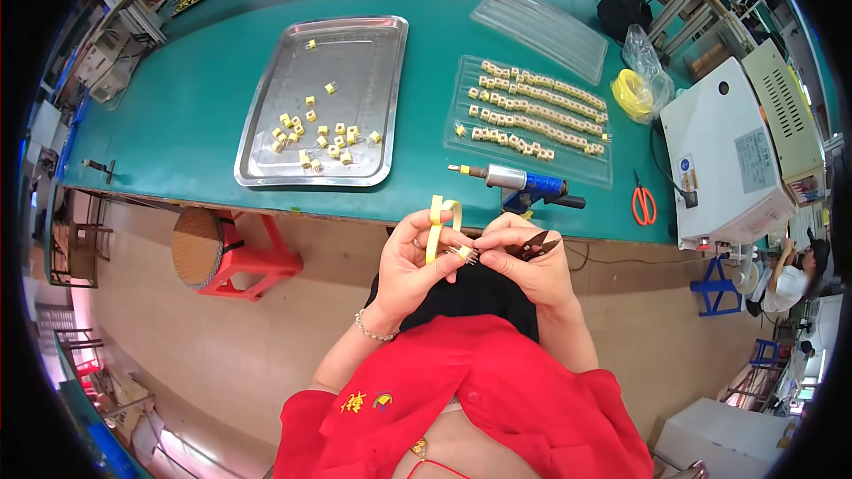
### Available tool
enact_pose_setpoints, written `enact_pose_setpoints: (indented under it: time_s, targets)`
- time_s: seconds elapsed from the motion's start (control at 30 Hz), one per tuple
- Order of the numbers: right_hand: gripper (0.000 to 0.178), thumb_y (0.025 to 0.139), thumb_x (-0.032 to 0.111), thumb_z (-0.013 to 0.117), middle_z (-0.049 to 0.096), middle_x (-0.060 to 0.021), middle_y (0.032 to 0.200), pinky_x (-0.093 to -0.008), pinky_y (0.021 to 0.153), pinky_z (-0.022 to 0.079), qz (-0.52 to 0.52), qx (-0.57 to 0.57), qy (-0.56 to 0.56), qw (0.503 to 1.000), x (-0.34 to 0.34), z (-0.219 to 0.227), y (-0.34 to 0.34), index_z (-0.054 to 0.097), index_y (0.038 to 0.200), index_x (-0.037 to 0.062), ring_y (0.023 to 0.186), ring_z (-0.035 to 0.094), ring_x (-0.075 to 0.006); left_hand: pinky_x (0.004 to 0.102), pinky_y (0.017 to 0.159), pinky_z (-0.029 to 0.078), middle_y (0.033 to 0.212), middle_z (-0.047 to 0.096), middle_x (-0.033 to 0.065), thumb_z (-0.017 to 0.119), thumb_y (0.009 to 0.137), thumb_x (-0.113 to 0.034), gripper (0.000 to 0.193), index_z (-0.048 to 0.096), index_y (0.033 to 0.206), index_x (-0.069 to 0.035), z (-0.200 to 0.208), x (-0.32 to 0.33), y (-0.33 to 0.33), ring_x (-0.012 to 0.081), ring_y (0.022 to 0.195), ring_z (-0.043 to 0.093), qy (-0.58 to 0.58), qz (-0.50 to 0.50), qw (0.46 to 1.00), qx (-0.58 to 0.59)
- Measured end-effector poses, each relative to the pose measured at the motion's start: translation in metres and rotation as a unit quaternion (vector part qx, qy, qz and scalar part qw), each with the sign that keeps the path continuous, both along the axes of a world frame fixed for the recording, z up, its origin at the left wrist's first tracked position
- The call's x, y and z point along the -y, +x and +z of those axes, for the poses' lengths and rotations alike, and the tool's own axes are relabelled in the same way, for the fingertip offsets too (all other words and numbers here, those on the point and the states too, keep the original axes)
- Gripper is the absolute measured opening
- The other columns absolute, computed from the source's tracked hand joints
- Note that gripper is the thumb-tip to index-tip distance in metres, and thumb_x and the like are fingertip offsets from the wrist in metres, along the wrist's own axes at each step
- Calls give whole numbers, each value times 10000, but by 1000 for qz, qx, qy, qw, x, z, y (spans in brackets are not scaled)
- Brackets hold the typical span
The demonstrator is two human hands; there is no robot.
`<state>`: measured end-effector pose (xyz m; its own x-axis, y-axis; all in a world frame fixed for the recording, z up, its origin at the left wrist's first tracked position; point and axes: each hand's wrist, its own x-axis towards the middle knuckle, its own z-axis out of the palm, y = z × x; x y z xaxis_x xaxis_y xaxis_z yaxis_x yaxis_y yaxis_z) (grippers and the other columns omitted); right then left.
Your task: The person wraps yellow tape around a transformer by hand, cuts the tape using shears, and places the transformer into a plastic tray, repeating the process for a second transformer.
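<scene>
My left hand is closed on a small yellow transformer bobbin with thin metal pins, held in front of the table edge. A strip of yellow tape loops up over the fingers of that hand. My right hand meets it from the other side, thumb and forefinger pinched together close to the pins. Dark snips are tucked in the same right hand, their tips pointing outward. Whatever the right fingertips pinch is too small to make out.
On the green table lies a metal tray with loose bobbins. A clear plastic tray holds rows of bobbins, beside a blue winding tool, orange-handled scissors and a white machine. A red stool stands left.
</scene>
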<state>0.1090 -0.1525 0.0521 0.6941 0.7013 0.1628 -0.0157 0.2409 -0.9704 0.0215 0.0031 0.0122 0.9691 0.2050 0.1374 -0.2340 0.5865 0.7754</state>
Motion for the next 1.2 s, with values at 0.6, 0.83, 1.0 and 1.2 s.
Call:
enact_pose_setpoints:
  time_s: [0.6, 0.83, 1.0, 1.2]
  targets:
    - [89, 750, -15, 679, 568, -30, 808, -178, 541, 346, 7, -18, -76, 997, 3, -6, -1, 646, 832, -20, 632, 465, -39, 299, 634, 524, 846, 659, 131, 682, 703, 48, 337, 525, 997, -2, 14, -10, 2, 253, 722, 660, 519, 159, 824, 161]
    - [73, 796, 17, 638, 584, -17, 822, -185, 603, 396, -3, -69, -57, 996, 0, -7, -7, 621, 859, -17, 688, 510, -50, 277, 682, 528, 889, 667, 117, 690, 725, 13, 371, 532, 1060, -4, 2, 1, -9, 214, 791, 666, 362, 165, 916, 50]
    - [89, 775, 3, 647, 588, -66, 839, -218, 660, 422, -6, -171, -44, 984, -1, -5, -10, 613, 850, -31, 743, 544, -103, 271, 691, 529, 895, 666, 127, 681, 730, 28, 371, 528, 1067, 6, -1, 1, -9, 211, 797, 665, 352, 157, 921, 49]
    - [98, 770, -16, 642, 585, -71, 846, -220, 671, 438, -25, -175, -42, 983, -3, -2, -13, 611, 860, -37, 746, 551, -105, 283, 683, 547, 900, 649, 177, 634, 750, 94, 362, 479, 1069, 21, 1, -2, -9, 220, 797, 657, 421, 170, 886, 97]
